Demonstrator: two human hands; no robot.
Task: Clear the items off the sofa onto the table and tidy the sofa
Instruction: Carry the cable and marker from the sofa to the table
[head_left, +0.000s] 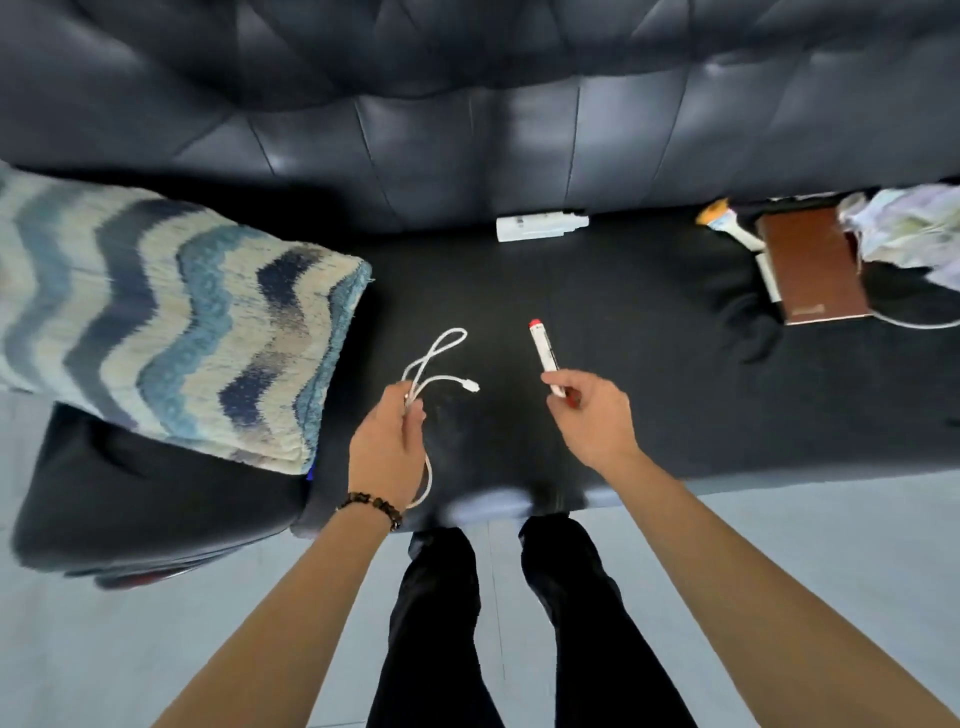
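The cable (441, 358) looks limp and light. It loops out of the left hand (387, 452), which grips its bunched middle, probably the best hold. The right hand (592, 421) pinches the stiff marker (543, 351) by its lower end. On the sofa (623, 338) lie a bottle (540, 227) at twelve o'clock, a book (813, 265) at two, and a cushion (171, 317) at nine.

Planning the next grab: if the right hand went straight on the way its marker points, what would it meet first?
Probably the white bottle against the sofa back: the marker in the right hand aims near its left end. Depth is unclear, so it might pass over.
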